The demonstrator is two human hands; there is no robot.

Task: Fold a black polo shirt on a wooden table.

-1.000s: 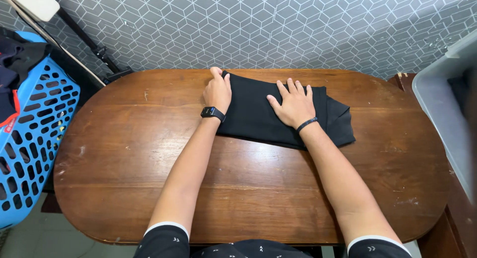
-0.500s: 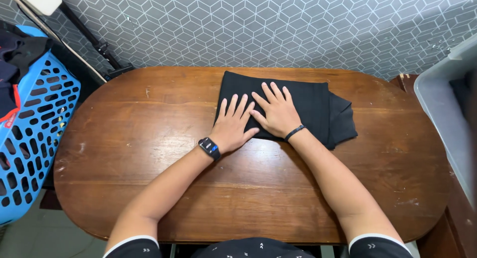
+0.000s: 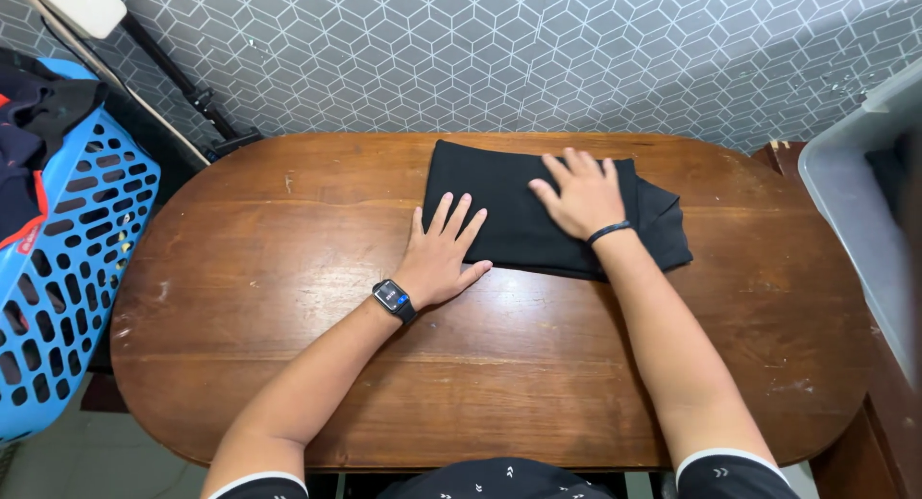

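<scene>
Bare table point(image 3: 538, 365) between blue basket point(image 3: 67, 259) and grey bin point(image 3: 850, 182).

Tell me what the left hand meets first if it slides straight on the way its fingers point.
The left hand already overlaps the folded black cloth; sliding on, it likely crosses more cloth.

**One small screen, one possible label**

The only screen is the watch point(image 3: 392, 296) on the left wrist: a small dark rounded rectangle on a black strap, lit with a bluish glow and facing up above the table point(image 3: 288, 365). At the far left, a small red patch with pale marks, perhaps a label point(image 3: 29, 238), sits on the blue basket point(image 3: 67, 268).
</scene>
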